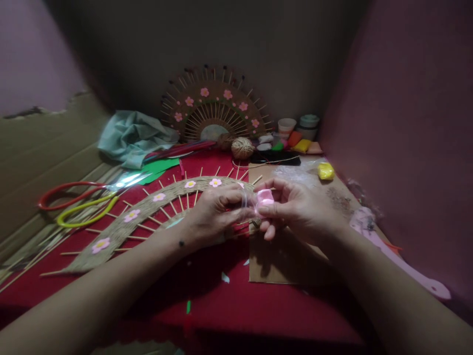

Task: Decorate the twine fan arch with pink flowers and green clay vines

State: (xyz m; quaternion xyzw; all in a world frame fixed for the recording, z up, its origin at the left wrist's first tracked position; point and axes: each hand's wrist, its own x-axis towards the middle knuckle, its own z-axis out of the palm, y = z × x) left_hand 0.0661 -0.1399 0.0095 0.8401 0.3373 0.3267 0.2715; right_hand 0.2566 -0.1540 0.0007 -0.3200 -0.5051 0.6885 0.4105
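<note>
A small pink packet [265,197], apparently soft clay in clear plastic, is held between my two hands above a brown cardboard sheet. My right hand [295,204] pinches the pink lump between thumb and fingers. The fingers of my left hand [221,207] are closed on the clear plastic at the packet's left side. Behind and left of my hands lies a fan-shaped piece of woven twine [148,209] on thin sticks, with pink yellow-centred flowers along its band. My left hand and forearm cover part of it.
Scissors [79,202] with red and yellow handles lie left. A finished-looking flowered fan [218,98] leans at the back wall. Near it are a twine ball [242,147], a teal cloth [135,135], cups [287,126] and coloured clay packets [302,145]. A yellow packet [325,171] sits right.
</note>
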